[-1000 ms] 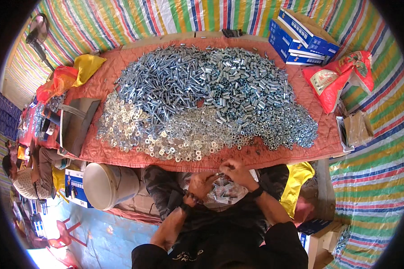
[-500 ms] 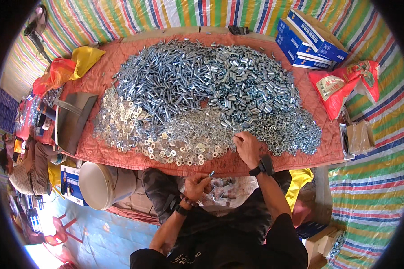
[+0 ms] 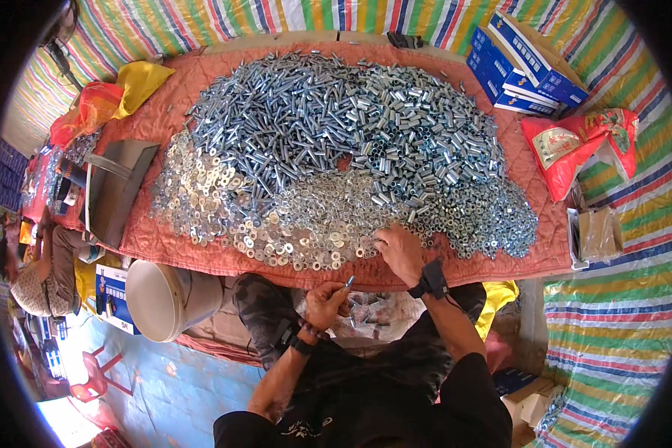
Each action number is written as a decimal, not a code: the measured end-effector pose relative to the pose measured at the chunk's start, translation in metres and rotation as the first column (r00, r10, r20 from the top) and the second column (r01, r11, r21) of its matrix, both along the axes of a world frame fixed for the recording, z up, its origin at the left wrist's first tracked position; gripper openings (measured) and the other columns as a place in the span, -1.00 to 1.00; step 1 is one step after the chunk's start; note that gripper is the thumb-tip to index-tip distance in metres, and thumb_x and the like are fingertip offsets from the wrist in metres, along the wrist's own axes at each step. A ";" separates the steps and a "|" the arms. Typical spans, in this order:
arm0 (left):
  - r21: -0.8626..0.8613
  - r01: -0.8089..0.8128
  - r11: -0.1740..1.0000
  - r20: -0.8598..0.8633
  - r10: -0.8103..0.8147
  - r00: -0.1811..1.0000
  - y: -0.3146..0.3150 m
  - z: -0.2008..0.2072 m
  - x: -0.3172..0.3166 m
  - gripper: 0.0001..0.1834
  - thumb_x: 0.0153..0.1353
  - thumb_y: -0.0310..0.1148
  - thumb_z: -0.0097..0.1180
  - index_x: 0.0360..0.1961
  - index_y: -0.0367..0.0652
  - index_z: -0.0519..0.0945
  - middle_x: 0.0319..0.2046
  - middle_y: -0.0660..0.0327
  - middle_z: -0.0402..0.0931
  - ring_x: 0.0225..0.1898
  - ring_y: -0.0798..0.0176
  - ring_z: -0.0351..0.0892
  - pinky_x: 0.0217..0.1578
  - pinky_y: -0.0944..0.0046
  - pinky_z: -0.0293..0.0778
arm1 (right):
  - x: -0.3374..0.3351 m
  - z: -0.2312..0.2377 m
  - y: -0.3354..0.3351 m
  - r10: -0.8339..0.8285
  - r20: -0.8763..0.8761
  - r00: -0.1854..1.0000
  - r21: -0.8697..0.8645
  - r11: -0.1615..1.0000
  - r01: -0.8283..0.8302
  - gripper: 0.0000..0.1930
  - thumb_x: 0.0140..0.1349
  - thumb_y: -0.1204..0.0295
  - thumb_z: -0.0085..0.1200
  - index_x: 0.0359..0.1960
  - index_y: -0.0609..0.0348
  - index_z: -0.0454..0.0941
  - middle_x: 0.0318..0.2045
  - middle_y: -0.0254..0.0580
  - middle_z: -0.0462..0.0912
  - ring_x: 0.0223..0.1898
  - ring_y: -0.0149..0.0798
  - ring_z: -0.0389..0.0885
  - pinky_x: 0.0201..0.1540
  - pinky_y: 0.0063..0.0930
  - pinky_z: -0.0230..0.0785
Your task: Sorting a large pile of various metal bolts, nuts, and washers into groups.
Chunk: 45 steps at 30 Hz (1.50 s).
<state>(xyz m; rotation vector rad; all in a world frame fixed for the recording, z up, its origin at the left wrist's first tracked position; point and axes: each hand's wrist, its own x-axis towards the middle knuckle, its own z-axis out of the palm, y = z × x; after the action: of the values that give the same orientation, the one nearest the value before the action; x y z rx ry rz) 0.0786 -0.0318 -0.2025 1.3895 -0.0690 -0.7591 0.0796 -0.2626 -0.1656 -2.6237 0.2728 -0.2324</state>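
Observation:
My left hand (image 3: 325, 305) is closed in front of the table's near edge, pinching a small bolt (image 3: 349, 281) that points up past its fingertips. My right hand (image 3: 402, 252) reaches over the near side of the heap, fingertips bent together at the flat washers (image 3: 306, 250); whether anything is between them is hidden. Beyond the fingertips lie small thin rings (image 3: 325, 201), probably spring washers. To the right of that hand spread hex nuts (image 3: 493, 224). Farther back are threaded metal rods (image 3: 276, 123) on the left and short metal sleeves (image 3: 425, 127) on the right.
A red quilted cloth (image 3: 179, 97) covers the table. A metal scoop (image 3: 119, 190) lies at left, blue cartons (image 3: 526, 67) and a red bag (image 3: 575, 145) at right. Below stand a white bucket (image 3: 157, 302) and a plastic bag of parts (image 3: 373, 310). Another person (image 3: 48, 269) sits far left.
My right hand has moved a little left and toward me, from the edge of the small rings to the flat washers. My left hand keeps its grip on the bolt.

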 end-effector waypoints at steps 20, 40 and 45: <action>-0.018 0.013 1.000 -0.003 -0.013 1.000 -0.009 -0.004 -0.001 -0.78 0.25 -0.33 0.13 -0.24 -0.30 0.56 -0.60 0.23 0.54 -0.62 0.40 0.54 -0.59 0.38 0.52 | -0.029 0.014 -0.003 -0.065 -0.052 0.997 -0.040 0.997 0.063 -0.87 0.08 0.36 0.18 -0.35 0.07 0.59 -0.43 -0.08 0.53 -0.36 0.01 0.55 -0.36 -0.16 0.37; -0.001 0.010 1.000 0.031 -0.010 0.999 -0.023 -0.002 -0.003 -0.75 0.25 -0.30 0.13 -0.21 -0.30 0.55 -0.59 0.26 0.52 -0.62 0.40 0.56 -0.61 0.40 0.51 | -0.043 0.010 -0.011 -0.093 -0.148 0.985 -0.072 0.994 0.083 -0.78 0.06 0.29 0.23 -0.35 0.14 0.59 -0.42 -0.06 0.55 -0.37 0.03 0.56 -0.34 -0.12 0.38; 0.035 0.016 0.999 0.049 -0.018 0.999 -0.024 -0.005 -0.003 -0.76 0.25 -0.31 0.13 -0.22 -0.30 0.57 -0.60 0.26 0.52 -0.63 0.42 0.54 -0.62 0.41 0.50 | -0.043 0.002 -0.011 -0.070 -0.060 0.996 -0.056 0.996 0.067 -0.76 0.03 0.30 0.26 -0.36 0.18 0.58 -0.41 -0.03 0.55 -0.39 0.02 0.57 -0.38 -0.10 0.38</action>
<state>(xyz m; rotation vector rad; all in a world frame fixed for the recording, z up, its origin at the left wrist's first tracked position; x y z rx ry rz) 0.0751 -0.0559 -0.2075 1.4425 -0.1063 -0.7434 0.0365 -0.2741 -0.1640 -2.6807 0.3830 -0.1844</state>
